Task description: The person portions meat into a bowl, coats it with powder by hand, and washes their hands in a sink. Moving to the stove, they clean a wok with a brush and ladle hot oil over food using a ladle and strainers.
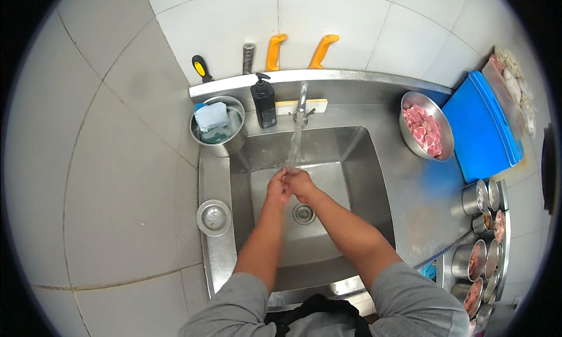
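Observation:
My left hand (pixel 277 186) and my right hand (pixel 300 182) meet under a stream of running water (pixel 295 146) over the steel sink basin (pixel 328 234). Both have their fingers curled in and pressed against each other. Whether anything lies between them is hidden. The water falls from a chrome faucet (pixel 302 97) at the back of the sink. Below and slightly right of my hands is the round drain (pixel 304 213) in the basin floor.
A black pump bottle (pixel 264 105) stands behind the sink, left of the faucet. At left are a steel pot (pixel 218 144) with sponges and a small strainer (pixel 214 218). At right are a bowl of sliced meat (pixel 422 131), a blue bin (pixel 477 126) and several steel containers (pixel 468 259).

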The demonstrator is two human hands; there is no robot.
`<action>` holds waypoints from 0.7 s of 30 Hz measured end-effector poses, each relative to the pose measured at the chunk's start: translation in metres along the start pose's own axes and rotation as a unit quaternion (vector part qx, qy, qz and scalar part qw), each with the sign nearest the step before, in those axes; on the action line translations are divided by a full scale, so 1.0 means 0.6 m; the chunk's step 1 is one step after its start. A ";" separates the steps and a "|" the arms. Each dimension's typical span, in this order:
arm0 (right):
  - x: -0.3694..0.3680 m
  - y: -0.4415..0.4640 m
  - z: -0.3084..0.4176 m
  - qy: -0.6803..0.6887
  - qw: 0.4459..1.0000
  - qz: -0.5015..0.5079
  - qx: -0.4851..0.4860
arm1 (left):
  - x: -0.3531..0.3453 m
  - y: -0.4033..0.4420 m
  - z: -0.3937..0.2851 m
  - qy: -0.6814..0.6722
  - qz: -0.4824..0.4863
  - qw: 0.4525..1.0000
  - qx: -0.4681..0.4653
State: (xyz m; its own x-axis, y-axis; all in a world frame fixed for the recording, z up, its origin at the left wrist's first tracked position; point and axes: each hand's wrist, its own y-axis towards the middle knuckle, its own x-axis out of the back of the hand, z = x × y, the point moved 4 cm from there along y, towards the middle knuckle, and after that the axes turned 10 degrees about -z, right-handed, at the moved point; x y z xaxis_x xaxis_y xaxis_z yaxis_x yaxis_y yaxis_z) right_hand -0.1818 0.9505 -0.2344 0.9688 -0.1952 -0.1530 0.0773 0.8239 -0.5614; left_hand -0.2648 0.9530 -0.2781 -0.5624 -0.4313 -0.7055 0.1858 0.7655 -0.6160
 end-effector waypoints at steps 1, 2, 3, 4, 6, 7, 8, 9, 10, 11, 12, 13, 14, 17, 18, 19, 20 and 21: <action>0.002 0.001 0.008 -0.191 0.979 0.029 0.070 | 0.016 0.014 -0.009 0.058 -0.019 0.998 -0.024; 0.007 0.004 0.013 -0.194 0.978 0.028 0.069 | 0.027 0.029 -0.011 0.055 -0.019 0.998 -0.023; 0.012 0.007 0.017 -0.070 0.996 0.023 0.041 | 0.028 0.031 -0.021 0.061 -0.021 0.996 -0.054; 0.015 0.010 0.020 0.056 0.998 0.017 0.014 | 0.029 0.031 -0.030 0.069 -0.024 0.994 -0.088; 0.017 -0.017 0.044 -0.021 0.999 0.027 0.014 | 0.000 -0.020 -0.032 0.103 -0.061 0.988 -0.099; 0.015 -0.034 0.057 -0.096 0.995 0.033 0.012 | -0.015 -0.050 -0.038 0.140 -0.100 0.979 -0.106; 0.021 -0.032 0.061 -0.094 0.995 0.033 0.013 | -0.010 -0.053 -0.039 0.142 -0.099 0.979 -0.107; 0.025 -0.028 0.072 -0.266 0.954 0.063 0.124 | -0.004 -0.054 -0.040 0.213 -0.075 0.964 -0.140; 0.024 -0.033 0.082 -0.427 0.870 0.090 0.229 | 0.007 -0.050 -0.039 0.282 -0.051 0.942 -0.172; 0.030 -0.038 0.083 -0.428 0.869 0.090 0.231 | 0.019 -0.045 -0.037 0.281 -0.050 0.942 -0.174; 0.026 -0.059 0.097 -0.506 0.772 0.094 0.373 | 0.034 -0.033 -0.041 0.392 -0.061 0.879 -0.265; 0.022 -0.078 0.106 -0.566 0.647 0.095 0.501 | 0.042 -0.031 -0.044 0.493 -0.072 0.793 -0.349; 0.027 -0.082 0.113 -0.568 0.644 0.097 0.503 | 0.060 -0.027 -0.043 0.490 -0.073 0.794 -0.352; 0.036 -0.074 0.134 -0.644 0.581 0.165 0.469 | 0.054 -0.066 -0.053 0.668 -0.059 0.476 -0.569; 0.037 -0.070 0.152 -0.700 0.505 0.136 0.486 | 0.059 -0.075 -0.061 0.625 -0.087 0.659 -0.408; 0.034 -0.067 0.170 -0.749 0.424 0.106 0.498 | 0.076 -0.080 -0.053 0.543 -0.109 0.802 -0.222; 0.026 -0.062 0.192 -0.747 0.421 0.106 0.504 | 0.073 -0.100 -0.046 0.669 -0.079 0.707 -0.218; 0.018 -0.059 0.231 -0.748 0.381 -0.020 0.543 | 0.074 -0.117 -0.035 0.778 -0.048 0.592 -0.207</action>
State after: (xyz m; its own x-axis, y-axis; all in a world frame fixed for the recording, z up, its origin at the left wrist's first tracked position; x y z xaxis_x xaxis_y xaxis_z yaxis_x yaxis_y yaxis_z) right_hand -0.1413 0.9930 -0.1032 -0.0520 -0.3658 0.9292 -0.6362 0.7294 0.2516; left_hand -0.3196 0.8902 -0.2587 -0.6752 0.2322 0.7001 0.0607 0.9634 -0.2610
